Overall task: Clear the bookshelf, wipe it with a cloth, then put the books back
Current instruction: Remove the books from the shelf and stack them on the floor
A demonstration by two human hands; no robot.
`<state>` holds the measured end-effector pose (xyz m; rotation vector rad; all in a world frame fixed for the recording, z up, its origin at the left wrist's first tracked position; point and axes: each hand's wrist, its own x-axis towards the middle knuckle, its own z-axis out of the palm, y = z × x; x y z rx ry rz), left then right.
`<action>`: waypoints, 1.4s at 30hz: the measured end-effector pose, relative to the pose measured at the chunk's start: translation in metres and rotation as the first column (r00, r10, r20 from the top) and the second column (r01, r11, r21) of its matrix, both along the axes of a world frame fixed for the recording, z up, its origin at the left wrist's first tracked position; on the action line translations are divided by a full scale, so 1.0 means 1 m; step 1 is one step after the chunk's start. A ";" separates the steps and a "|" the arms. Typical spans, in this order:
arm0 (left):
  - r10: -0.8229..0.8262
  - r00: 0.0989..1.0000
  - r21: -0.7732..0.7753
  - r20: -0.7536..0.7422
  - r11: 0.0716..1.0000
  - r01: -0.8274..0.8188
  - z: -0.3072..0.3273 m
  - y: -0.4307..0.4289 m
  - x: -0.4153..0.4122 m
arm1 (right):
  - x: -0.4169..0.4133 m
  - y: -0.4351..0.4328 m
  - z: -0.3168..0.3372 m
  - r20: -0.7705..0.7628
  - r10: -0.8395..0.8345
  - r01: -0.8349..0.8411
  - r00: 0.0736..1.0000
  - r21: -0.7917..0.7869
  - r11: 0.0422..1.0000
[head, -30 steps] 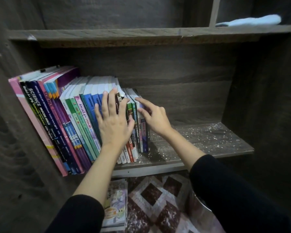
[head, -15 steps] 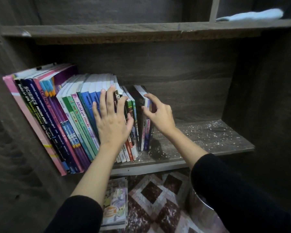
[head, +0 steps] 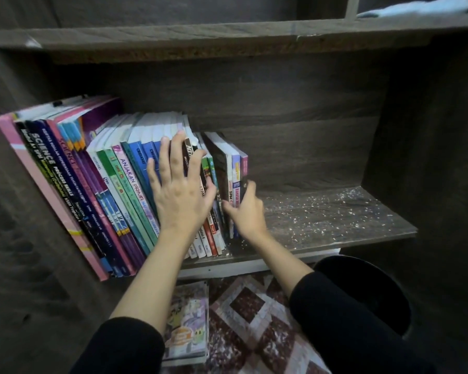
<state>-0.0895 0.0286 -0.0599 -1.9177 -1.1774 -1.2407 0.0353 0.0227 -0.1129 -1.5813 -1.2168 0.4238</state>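
The row of glossy paperback books, too tightly packed to count exactly, stood on the left half of the dark, fleck-strewn wood-grain shelf, spines outward, long axes upright, tops leaning toward the left wall. The left hand pressed flat, fingers spread, on the middle spines, while the right hand curled around the last few books at the row's right end. One pale blue cloth lay on the upper shelf, near its right end.

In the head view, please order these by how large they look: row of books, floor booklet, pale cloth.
1. row of books
2. floor booklet, though it is nearer the camera
3. pale cloth, farther away
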 end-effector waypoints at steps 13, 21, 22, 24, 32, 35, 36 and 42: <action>0.014 1.000 -0.002 -0.002 1.000 -0.014 -0.001 0.000 0.001 | -0.002 0.001 -0.016 0.013 -0.085 0.085 0.996 -0.021 0.996; -0.052 0.991 -0.014 0.125 0.998 0.055 0.001 -0.014 0.021 | 0.007 -0.014 -0.003 0.032 -0.189 0.182 0.981 0.152 0.971; -0.119 0.984 0.009 0.131 0.993 0.118 0.002 -0.020 0.027 | 0.008 -0.017 0.001 0.023 -0.198 0.191 0.980 0.173 0.966; -0.302 0.933 -0.019 0.194 0.950 0.311 0.004 -0.034 0.043 | 0.011 -0.024 0.010 0.027 -0.212 0.203 0.977 0.194 0.960; -0.084 0.738 -0.552 0.670 0.608 0.571 0.028 -0.063 0.092 | 0.024 -0.044 0.004 0.255 -0.212 0.186 0.943 0.119 0.975; 0.019 0.741 -0.574 0.671 0.646 0.503 0.030 -0.068 0.099 | 0.024 -0.051 -0.001 0.296 -0.218 0.178 0.930 0.156 0.972; 0.031 0.746 -0.562 0.665 0.679 0.473 0.030 -0.069 0.100 | 0.025 -0.053 -0.001 0.305 -0.220 0.173 0.927 0.173 0.970; -0.011 0.656 -0.447 0.755 0.722 0.527 0.033 -0.059 0.095 | 0.034 -0.061 0.003 0.420 -0.289 0.126 0.860 0.375 0.918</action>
